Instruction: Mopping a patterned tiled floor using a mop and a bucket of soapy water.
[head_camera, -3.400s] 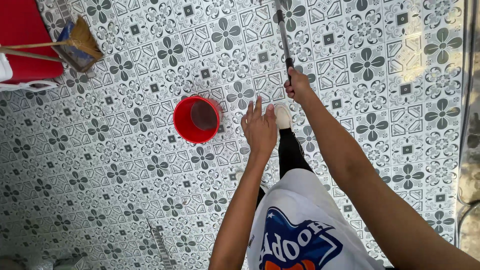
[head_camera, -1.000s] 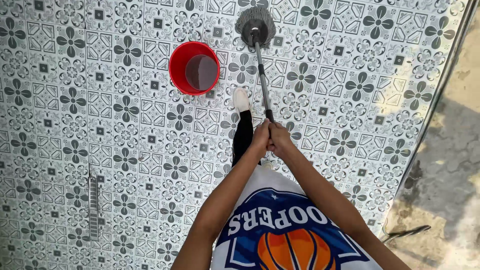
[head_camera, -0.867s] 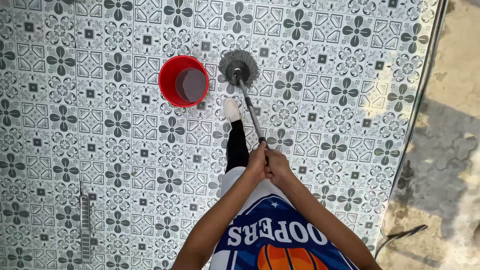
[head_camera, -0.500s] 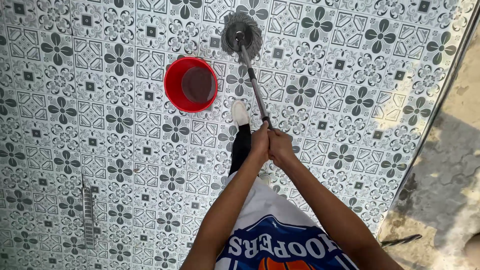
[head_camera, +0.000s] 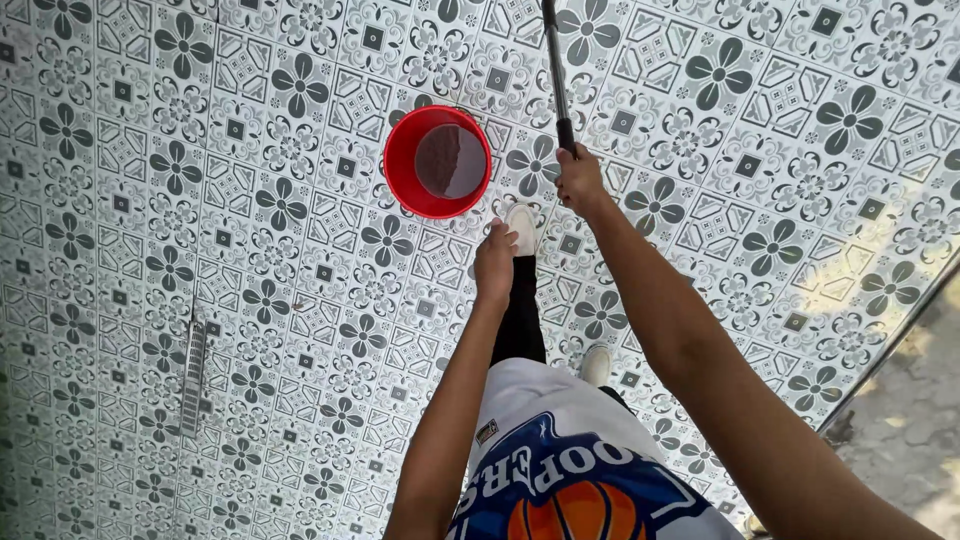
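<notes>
My right hand (head_camera: 580, 182) grips the end of a long dark mop handle (head_camera: 556, 70), which runs up out of the top of the view; the mop head is out of sight. My left hand (head_camera: 495, 262) hangs free beside it, fingers loosely curled, holding nothing. A red bucket (head_camera: 437, 163) with murky water stands on the patterned tile floor just left of my hands, near my white shoe (head_camera: 521, 226).
Grey flower-patterned tiles (head_camera: 250, 300) cover the floor. A narrow metal drain grate (head_camera: 192, 376) lies at the left. A dark edge (head_camera: 890, 340) at the right borders rough grey paving (head_camera: 910, 430). My other shoe (head_camera: 597, 364) shows lower down.
My left hand has let go of the mop handle and dropped lower. The right hand alone has pushed the mop forward, and its head has left the view.
</notes>
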